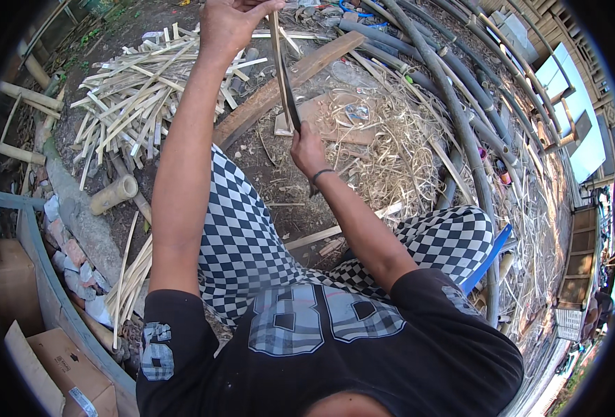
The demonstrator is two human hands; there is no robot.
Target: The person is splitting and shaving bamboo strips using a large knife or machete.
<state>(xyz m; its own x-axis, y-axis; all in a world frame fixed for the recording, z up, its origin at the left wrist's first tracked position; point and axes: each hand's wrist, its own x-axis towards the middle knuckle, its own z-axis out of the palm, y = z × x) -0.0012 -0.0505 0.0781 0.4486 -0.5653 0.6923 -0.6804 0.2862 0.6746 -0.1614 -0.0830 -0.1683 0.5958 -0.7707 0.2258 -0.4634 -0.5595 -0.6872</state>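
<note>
High in the view, my left hand [229,26] is closed, pinching the upper end of a thin bamboo strip [275,43]. The strip hangs down toward my right hand [309,150], which is wrapped round the handle of a knife. Its dark, long blade [290,101] points up and lies along the strip's lower part. Whether the edge is cutting into the bamboo cannot be seen. Most of the handle is hidden in my fist. Behind the blade, a thick wooden beam [262,99] runs at a slant across the ground.
A heap of split bamboo strips [144,87] lies to the left, near a short bamboo piece [115,194]. Curly shavings [398,149] cover a board and the ground on the right. Long bamboo poles [453,90] stretch along the right side. Cardboard boxes [67,368] stand lower left.
</note>
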